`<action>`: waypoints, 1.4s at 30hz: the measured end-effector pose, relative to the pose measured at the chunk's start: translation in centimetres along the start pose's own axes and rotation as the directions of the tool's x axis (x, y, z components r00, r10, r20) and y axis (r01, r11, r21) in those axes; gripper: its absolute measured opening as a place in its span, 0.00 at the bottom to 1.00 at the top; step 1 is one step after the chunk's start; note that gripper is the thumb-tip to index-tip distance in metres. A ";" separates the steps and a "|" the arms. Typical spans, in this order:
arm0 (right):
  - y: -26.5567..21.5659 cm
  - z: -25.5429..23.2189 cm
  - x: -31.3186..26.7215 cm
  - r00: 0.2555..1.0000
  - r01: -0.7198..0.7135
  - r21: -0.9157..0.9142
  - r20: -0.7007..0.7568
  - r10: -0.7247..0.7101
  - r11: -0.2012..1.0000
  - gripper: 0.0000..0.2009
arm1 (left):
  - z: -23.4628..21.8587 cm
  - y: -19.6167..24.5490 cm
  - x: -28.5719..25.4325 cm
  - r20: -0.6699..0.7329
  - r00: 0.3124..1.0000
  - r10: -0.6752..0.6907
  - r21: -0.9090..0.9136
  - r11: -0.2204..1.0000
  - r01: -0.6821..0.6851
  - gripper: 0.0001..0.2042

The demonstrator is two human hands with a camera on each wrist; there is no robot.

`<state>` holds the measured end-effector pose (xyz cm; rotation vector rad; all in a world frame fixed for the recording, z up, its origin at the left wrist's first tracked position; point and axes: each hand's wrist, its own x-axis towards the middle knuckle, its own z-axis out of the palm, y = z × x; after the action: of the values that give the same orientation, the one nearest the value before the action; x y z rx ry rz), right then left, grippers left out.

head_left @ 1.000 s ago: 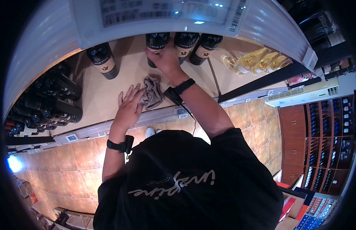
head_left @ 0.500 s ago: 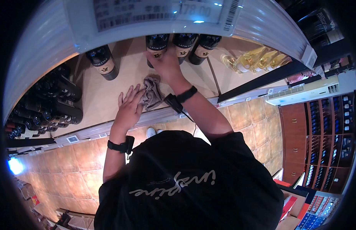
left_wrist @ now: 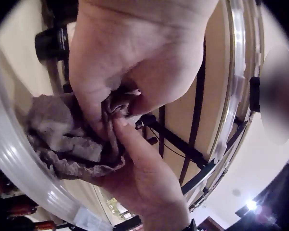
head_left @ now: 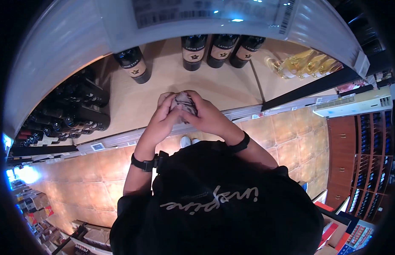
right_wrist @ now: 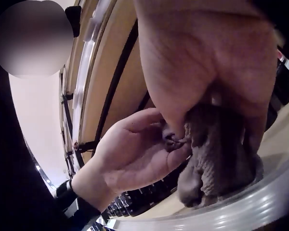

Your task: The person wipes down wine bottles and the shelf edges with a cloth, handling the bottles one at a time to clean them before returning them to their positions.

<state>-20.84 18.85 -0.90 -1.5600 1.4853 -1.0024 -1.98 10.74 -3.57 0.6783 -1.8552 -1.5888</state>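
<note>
Both hands hold a crumpled grey-purple cloth (head_left: 183, 104) between them, close over the shelf's front edge. My left hand (head_left: 161, 117) grips its left side, my right hand (head_left: 210, 117) its right side. In the left wrist view, fingers of both hands pinch folds of the cloth (left_wrist: 62, 130), and a bunched part hangs to one side. The right wrist view has the cloth (right_wrist: 214, 154) drooping below the right hand (right_wrist: 207, 57), with the left hand (right_wrist: 130, 149) alongside, palm partly showing. Three dark wine bottles (head_left: 193, 53) labelled LATIN STAR stand behind the hands; another bottle (head_left: 133, 66) stands further left.
Stacked dark bottles (head_left: 82, 110) lie at the left of the wooden shelf (head_left: 159, 76). Clear bottles of yellow liquid (head_left: 306, 66) lie at the right, past a divider. A shelf edge with a price tag (head_left: 210, 17) overhangs the bottles. The tiled floor (head_left: 82, 178) is below.
The right hand has let go of a bottle and come down to the cloth. The left hand has taken hold of the cloth, now lifted and gathered between both hands. The view has shifted slightly.
</note>
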 end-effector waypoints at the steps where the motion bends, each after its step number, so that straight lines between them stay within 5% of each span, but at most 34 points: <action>1: 0.3 0.1 -0.1 0.999 -0.035 -0.008 0.000 0.035 0.999 0.26 | -0.2 0.2 0.0 0.013 0.999 -0.047 -0.035 0.998 0.047 0.23; 4: 1.4 -0.4 -1.0 0.995 -0.062 0.038 -0.069 0.065 0.997 0.22 | -1.6 2.5 0.0 -0.196 0.978 0.078 0.224 0.974 -0.033 0.33; 6: 2.7 -0.5 -1.5 0.991 -0.006 0.049 -0.131 0.012 0.999 0.21 | -5.0 0.3 1.8 -0.445 0.858 0.256 0.386 0.920 -0.074 0.45; 8: 3.5 -0.7 -2.0 0.988 0.016 0.068 -0.153 -0.005 0.998 0.20 | -7.7 0.3 3.8 -0.614 0.719 0.324 0.488 0.872 0.024 0.50; 11: 4.2 -0.8 -2.4 0.988 0.002 0.103 -0.152 0.013 0.995 0.20 | -12.0 -3.1 7.6 -0.576 0.666 0.473 0.632 0.775 -0.003 0.50; 14: 5.5 -0.7 -2.3 0.982 0.016 0.116 -0.189 0.007 0.993 0.21 | -13.4 -3.9 10.2 -0.544 0.803 0.246 0.374 0.927 -0.030 0.49; 18: 6.1 -1.2 -2.2 0.982 0.010 0.102 -0.187 0.009 0.995 0.21 | -13.0 -3.1 11.2 -0.476 0.876 0.082 0.128 0.992 -0.024 0.39; 25: 6.5 -0.9 -2.2 0.984 -0.018 0.108 -0.172 0.037 0.994 0.20 | -11.4 -2.9 11.6 -0.528 0.838 0.141 -0.008 0.985 -0.170 0.26; 28: 7.0 -0.8 -2.1 0.981 0.022 0.088 -0.196 -0.004 0.996 0.20 | -9.9 -1.9 11.6 -0.531 0.837 0.131 0.098 0.991 -0.093 0.21; 34: 6.9 -0.9 -2.1 0.980 -0.005 0.028 -0.198 0.010 1.000 0.21 | -8.0 -3.4 14.5 -0.422 0.905 0.055 -0.094 0.990 -0.104 0.30; 37: 6.8 -1.0 -2.2 0.980 -0.013 0.047 -0.198 0.022 0.999 0.21 | -6.3 -2.6 15.3 -0.387 0.917 0.095 -0.084 0.987 -0.138 0.29; 40: 7.2 -0.9 -2.2 0.979 0.007 0.074 -0.202 0.008 0.997 0.20 | -5.0 -2.3 15.6 -0.348 0.930 0.116 -0.045 0.989 -0.140 0.16; 42: 7.2 -0.9 -2.2 0.979 0.005 0.058 -0.203 0.007 0.998 0.20 | -4.1 -2.0 15.8 -0.380 0.912 0.155 0.018 0.987 -0.160 0.21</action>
<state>-24.73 20.72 -7.13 -1.4506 1.5790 -1.2239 -9.94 -3.62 -3.31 0.7509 -1.5676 -1.2603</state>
